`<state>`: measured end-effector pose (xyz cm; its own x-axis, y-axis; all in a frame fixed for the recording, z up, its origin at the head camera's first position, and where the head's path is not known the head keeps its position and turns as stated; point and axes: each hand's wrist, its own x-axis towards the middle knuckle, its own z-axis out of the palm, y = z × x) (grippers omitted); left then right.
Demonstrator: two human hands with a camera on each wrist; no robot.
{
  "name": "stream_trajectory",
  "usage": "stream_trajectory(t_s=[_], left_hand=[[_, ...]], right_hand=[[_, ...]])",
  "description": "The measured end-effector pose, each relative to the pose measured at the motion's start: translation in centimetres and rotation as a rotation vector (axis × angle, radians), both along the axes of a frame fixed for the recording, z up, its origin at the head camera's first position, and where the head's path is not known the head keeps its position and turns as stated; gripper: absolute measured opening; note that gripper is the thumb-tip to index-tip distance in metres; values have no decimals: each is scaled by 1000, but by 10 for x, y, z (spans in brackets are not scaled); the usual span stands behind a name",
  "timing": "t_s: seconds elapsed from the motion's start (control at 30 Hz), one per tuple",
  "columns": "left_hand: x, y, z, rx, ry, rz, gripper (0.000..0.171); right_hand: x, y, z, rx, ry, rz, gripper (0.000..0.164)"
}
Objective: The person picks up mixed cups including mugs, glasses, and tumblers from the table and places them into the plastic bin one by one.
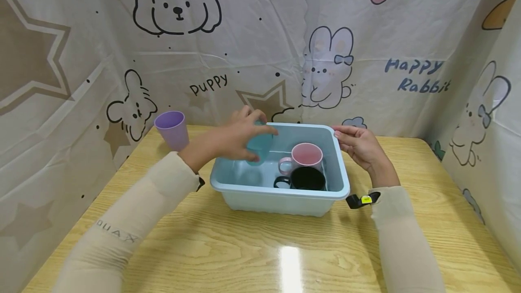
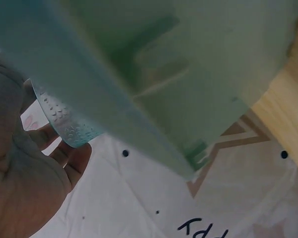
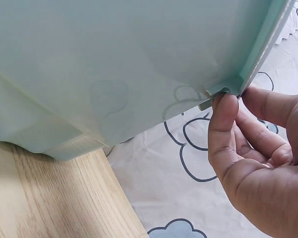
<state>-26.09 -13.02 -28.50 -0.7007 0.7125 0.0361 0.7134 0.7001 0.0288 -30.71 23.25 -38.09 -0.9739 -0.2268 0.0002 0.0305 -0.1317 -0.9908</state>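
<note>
My left hand (image 1: 236,139) grips a translucent teal cup (image 1: 261,147) inside the left part of a light blue plastic basin (image 1: 277,201). In the left wrist view, the cup (image 2: 64,116) shows a dimpled side, with fingers round it; the basin wall covers much of that view. At the basin's back right corner, my right hand (image 1: 362,147) pinches the rim between thumb and fingers, as the right wrist view shows of the same hand (image 3: 258,153). A pink mug (image 1: 307,162) and a black mug (image 1: 308,180) stand in the basin's right half, handles to the left.
A purple cup (image 1: 173,131) stands upright on the wooden table (image 1: 228,248), left of the basin near the back edge. Printed cloth (image 1: 260,49) hangs behind the table and along both sides.
</note>
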Motion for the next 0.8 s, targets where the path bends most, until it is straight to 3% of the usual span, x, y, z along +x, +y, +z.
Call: stream_trajectory(t_s=[0.33,0.6,0.8], left_hand=[[-7,4,-17,-3,-75,-4,69],[-13,7,-30,-32,-72,-1,72],[-16,8,-33,-61,-70,-16,74]], right_hand=[[0,0,-1,4,6,2,39],[0,0,-2,8,17,4,38],[-1,-1,-2,22,27,-6,37]])
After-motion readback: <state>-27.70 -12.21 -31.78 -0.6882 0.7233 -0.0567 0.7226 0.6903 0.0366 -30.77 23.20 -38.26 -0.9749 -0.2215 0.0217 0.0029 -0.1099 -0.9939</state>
